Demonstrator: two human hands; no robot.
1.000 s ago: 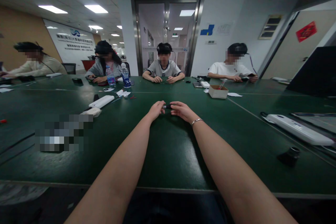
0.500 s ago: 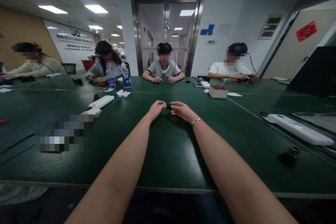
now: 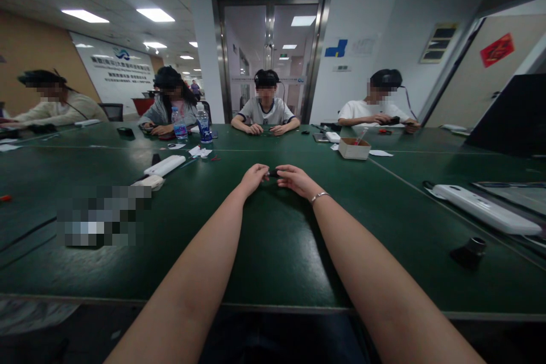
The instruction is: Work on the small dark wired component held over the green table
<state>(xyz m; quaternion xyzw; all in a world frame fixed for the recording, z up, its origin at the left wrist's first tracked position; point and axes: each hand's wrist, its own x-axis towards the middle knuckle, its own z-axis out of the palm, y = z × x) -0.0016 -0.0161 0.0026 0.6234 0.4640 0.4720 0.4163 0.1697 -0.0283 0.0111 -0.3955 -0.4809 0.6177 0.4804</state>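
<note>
Between my two hands, just above the green table (image 3: 281,256), is a small black object (image 3: 273,173) with a lighter, metallic-looking end on its left. It is too small and dark to name. My left hand (image 3: 255,178) pinches the lighter end between thumb and fingertips. From the other side, my right hand (image 3: 295,180) grips the black part with its fingers bent. A bracelet circles my right wrist. Most of the object is hidden by my fingertips.
White power strips (image 3: 486,209) lie at right and left. A black nozzle-like piece (image 3: 470,252) is near the right edge. Across the table sit several people, with two bottles (image 3: 205,125) and a small open box (image 3: 355,149) before them.
My hands and the small black object stay almost where they were. Across the table, the person at right has lifted a dark object, leaving something red on the table.
</note>
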